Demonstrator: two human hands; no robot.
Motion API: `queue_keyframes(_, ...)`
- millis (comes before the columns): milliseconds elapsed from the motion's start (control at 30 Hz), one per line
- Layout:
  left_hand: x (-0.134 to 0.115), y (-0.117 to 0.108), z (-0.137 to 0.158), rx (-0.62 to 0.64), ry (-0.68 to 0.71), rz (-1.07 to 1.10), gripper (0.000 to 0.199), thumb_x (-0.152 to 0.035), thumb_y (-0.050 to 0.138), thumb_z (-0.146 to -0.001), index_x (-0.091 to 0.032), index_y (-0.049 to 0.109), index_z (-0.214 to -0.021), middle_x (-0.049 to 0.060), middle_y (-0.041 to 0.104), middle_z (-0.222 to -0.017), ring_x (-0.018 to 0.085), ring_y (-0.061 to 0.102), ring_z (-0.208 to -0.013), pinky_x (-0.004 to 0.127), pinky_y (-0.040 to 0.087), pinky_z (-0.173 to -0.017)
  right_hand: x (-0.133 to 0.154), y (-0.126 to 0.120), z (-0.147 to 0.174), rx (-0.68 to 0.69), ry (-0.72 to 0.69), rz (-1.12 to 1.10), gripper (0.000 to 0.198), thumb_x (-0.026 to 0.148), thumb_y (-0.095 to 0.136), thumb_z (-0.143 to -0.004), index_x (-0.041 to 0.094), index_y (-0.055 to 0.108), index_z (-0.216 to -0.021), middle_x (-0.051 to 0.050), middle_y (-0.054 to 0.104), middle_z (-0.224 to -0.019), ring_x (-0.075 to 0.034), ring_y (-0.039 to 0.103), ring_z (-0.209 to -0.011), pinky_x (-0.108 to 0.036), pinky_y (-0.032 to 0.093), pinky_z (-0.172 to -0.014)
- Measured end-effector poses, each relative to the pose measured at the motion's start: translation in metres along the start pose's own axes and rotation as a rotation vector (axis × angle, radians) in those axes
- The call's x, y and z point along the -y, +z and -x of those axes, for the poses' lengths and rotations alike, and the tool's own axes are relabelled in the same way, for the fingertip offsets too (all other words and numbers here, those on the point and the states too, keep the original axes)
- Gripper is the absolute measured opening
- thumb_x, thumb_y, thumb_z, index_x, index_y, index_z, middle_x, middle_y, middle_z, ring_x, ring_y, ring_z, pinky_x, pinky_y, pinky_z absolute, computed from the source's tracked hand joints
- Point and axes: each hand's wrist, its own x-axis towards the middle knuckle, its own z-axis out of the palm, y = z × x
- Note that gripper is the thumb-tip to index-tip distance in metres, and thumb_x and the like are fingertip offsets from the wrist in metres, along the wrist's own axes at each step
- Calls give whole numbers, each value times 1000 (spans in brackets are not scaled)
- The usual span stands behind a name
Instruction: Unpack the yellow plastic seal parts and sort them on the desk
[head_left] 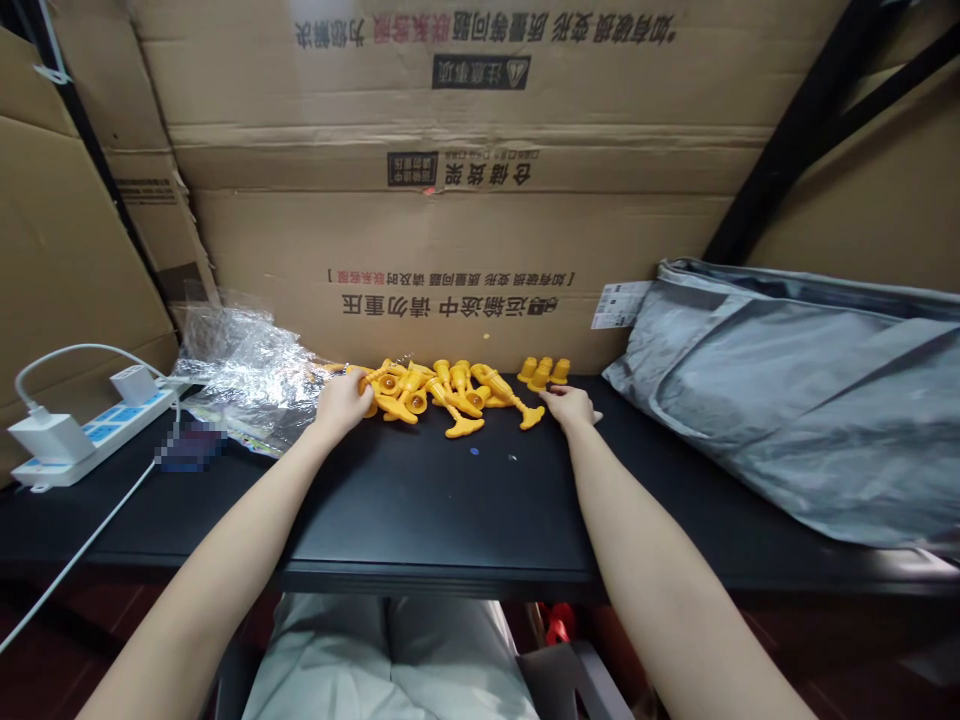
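A heap of yellow plastic pieces with T-shaped handles and cup-like ends (450, 385) lies near the back of the black table. My left hand (343, 402) is at the heap's left end, its fingers closed on a yellow plastic piece (366, 386) that they partly cover. To the right of the heap, several small yellow plastic cups (541, 374) stand in a cluster. My right hand (570, 406) is just in front of them with its fingertips drawn together; whatever is between them is too small to make out. A small pale object (597, 416) shows beside that hand.
Crumpled clear plastic wrap (255, 350) lies left of the heap. Farther left are a white power strip (105, 430) with chargers and a cable. A grey fabric bag (795, 400) occupies the right side. Cardboard (465, 230) stands behind the black table (435, 520).
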Motion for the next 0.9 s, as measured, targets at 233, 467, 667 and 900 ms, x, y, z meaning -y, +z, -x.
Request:
queue_keyframes(233,10,5,-6,-80,-45,167,32,-17,49,-77,-21,67,-104,3,68,-78,18,63,-76,27,47,-73,-4,7,-6,1,-119,51,19,31,65,-75,20,74,-86,-12,70,-101,-33,55,-105,-51,35,-92)
queue_keyframes(467,15,10,-8,-87,1,366,37,-10,48,-76,-22,66,-106,2,70,-92,15,63,-78,28,49,-80,-2,6,0,42,-121,134,27,26,57,-76,25,74,-98,-6,70,-111,-29,56,-112,-45,37,-94)
queue_keyframes(667,17,15,-15,-30,-138,795,43,-8,37,-79,-18,60,-114,8,65,-109,13,66,-78,27,56,-69,1,2,7,65,-116,160,30,23,54,-79,24,73,-102,-7,69,-114,-28,57,-114,-42,39,-94)
queue_keyframes(900,17,17,-17,-3,-291,948,35,-11,44,-80,-18,57,-112,8,64,-105,9,62,-58,26,55,-60,-2,5,4,35,-131,141,26,22,56,-75,24,75,-93,-8,71,-109,-29,60,-109,-44,41,-92)
